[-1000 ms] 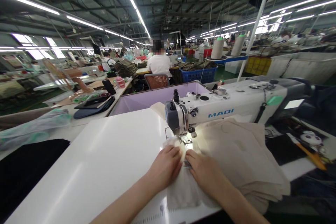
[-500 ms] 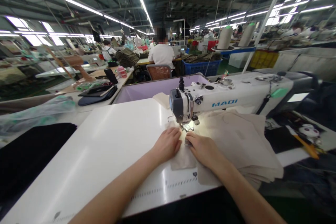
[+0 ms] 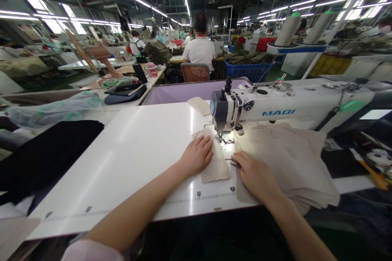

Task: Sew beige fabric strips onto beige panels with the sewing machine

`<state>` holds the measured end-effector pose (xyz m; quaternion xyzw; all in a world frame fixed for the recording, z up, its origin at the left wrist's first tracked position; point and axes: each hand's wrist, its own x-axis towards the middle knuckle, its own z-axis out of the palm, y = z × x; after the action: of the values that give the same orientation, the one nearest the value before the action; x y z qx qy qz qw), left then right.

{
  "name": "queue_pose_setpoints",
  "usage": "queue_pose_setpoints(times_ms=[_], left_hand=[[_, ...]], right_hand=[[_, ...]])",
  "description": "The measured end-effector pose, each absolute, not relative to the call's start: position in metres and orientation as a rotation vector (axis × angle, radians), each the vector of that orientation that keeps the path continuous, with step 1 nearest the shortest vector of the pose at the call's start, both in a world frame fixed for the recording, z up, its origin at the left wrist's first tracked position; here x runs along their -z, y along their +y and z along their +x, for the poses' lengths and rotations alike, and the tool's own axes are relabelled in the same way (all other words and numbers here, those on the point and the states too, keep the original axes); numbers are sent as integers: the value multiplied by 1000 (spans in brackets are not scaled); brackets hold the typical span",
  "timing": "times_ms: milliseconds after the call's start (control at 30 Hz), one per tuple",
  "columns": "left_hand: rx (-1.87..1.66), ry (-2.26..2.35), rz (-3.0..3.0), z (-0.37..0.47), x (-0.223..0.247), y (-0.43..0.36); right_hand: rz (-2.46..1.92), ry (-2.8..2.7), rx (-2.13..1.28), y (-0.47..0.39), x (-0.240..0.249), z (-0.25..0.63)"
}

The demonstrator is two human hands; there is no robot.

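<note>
My left hand (image 3: 199, 151) lies flat on a small beige cloth piece (image 3: 217, 168), fingers stretched out and pressing it to the white table. This piece rests just left of the presser foot (image 3: 227, 140) of the sewing machine (image 3: 275, 104). In my right hand (image 3: 252, 173) are thread snips (image 3: 234, 163), their two pointed metal blades apart and directed left, near the cloth's right edge. Under and beside that hand spreads a pile of larger beige cloth pieces (image 3: 290, 159). Most of the snips is hidden in my fingers.
Another beige piece (image 3: 199, 105) lies behind the machine head. A lilac bin (image 3: 183, 93) stands past the table's far edge. Black cloth (image 3: 61, 151) lies at left. Thread cones (image 3: 287, 30) stand at right. Ahead, a person in white (image 3: 199, 53) sits facing away.
The small cloth piece has moved left, clear of the presser foot, under my left hand. My right hand has drawn apart from it, and the snips' blades now show. The view has shifted.
</note>
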<state>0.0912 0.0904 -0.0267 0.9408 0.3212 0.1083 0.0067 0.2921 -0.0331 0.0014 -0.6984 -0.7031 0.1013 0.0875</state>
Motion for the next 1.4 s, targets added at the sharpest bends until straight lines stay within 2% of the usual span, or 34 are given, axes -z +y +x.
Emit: queue_pose_setpoints(times_ms=[133,300,400,533,600,800,967,1167,1300,1400], left_hand=[[-309,1115,2942,76,3,75],[106,904,2802,63,-28,48],[211,1075,2776,61,-26,61],[0,1537,2852,67,-12,106],[-110,1619,2860,71,-3,120],[-175,1277,2985,76,32,105],[-342,1188,3007,72,44,104],[-394,1060,3080,75,22,99],[-609,620,3204,88,-8,71],[-498,324,3188,90,-20,58]], right_hand=[[-2047,-2055,-294,-35,4,295],[-1877,-1964,-290,-39,12,299],[-1786,-1932,-285,-41,12,302],[-1816,-1820,-158,-44,7,315],[-1913,-1734,-66,-47,5,325],[-2285,-1568,42,-52,7,329],[-2348,-1586,93,-46,12,319],[-2149,-1551,-11,-54,2,335],[-1867,-1883,32,-61,0,318],[-1504,-2186,36,-60,10,291]])
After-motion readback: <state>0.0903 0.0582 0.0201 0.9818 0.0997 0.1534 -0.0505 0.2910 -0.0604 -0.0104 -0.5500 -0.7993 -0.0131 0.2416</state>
